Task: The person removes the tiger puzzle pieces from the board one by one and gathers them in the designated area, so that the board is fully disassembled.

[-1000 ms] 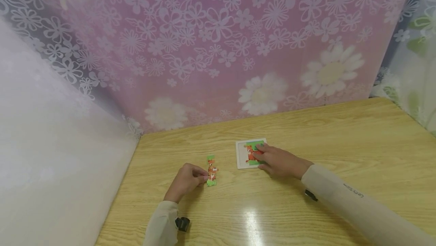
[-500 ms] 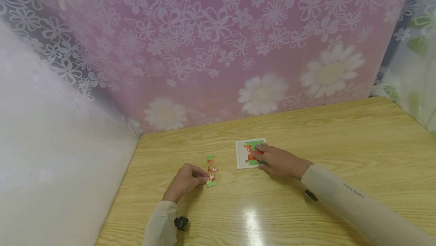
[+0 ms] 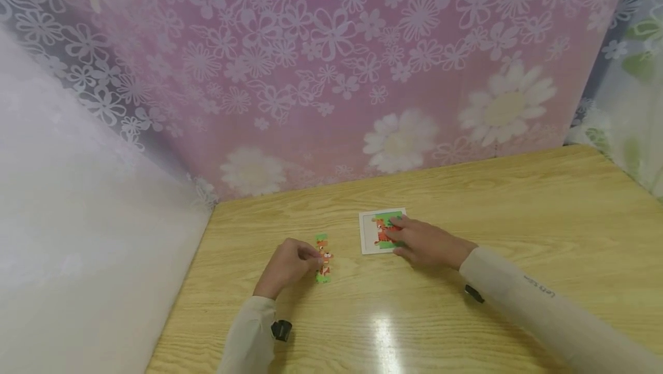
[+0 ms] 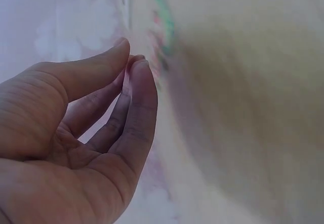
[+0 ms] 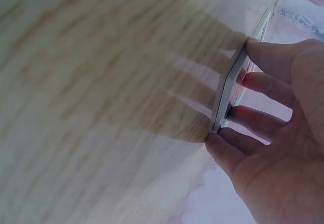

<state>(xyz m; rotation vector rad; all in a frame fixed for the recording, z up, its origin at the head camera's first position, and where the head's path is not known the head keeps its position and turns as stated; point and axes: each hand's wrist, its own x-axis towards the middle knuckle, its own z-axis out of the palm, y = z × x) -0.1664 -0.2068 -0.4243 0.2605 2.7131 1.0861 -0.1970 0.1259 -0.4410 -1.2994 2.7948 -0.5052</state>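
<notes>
My left hand is bent beside a vertical strip of tiger-picture puzzle pieces on the table. In the left wrist view, its thumb and fingertips come close together with no piece visible between them; the strip is a blur of green and red beyond. Farther right lies a square white-framed puzzle board, partly filled with orange-and-green tiger pieces, its left part bare. My right hand holds this board. The right wrist view has the thumb and outer fingers at its edges, with middle fingertips on its face. That hand hides the board's right part.
The wood-grain table reaches back to a pink flowered curtain. A white surface borders it on the left. Black wrist cameras hang under both sleeves.
My left hand has shifted slightly up and right, from the lower end of the strip to its middle. The right hand stays on the board, with the strip still on the table.
</notes>
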